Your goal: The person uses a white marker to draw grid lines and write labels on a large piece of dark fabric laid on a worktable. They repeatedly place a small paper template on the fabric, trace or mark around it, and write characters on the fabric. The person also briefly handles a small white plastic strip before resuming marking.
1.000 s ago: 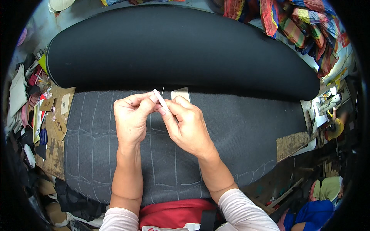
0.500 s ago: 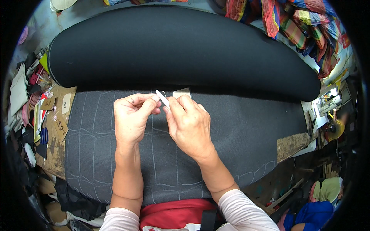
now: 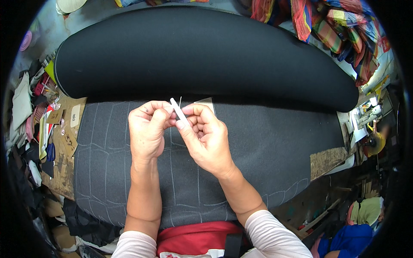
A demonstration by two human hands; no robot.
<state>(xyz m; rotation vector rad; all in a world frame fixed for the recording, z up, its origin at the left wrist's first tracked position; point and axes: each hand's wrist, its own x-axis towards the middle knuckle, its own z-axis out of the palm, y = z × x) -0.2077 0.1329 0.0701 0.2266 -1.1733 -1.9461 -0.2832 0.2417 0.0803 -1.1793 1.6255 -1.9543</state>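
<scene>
Between my hands is a slim white marking pencil (image 3: 177, 109), tilted with its upper end to the left. My left hand (image 3: 148, 124) is closed, thumb and fingertips pinched at the pencil's upper part. From below, my right hand (image 3: 208, 137) grips the lower end with the thumb along it and the fingers curled behind. A thin pale strand stands up beside the pencil near my right fingertips. Under both hands spreads dark grey cloth (image 3: 107, 172) drawn with white curved and straight lines. A pale flat piece (image 3: 207, 103) lies just past my right hand, partly hidden.
A thick roll of black material (image 3: 198, 56) lies across the far side. Blue-handled scissors (image 3: 51, 152) and cardboard pieces (image 3: 69, 144) sit on the worn wooden table (image 3: 62, 180) at left. A sewing machine (image 3: 369, 116) stands at right. Plaid bundles (image 3: 329, 36) are at the upper right.
My right hand has turned, its fingers opening from over the pencil to behind it, thumb now along the shaft. More of the pencil shows. My left hand stays pinched, nearly in place.
</scene>
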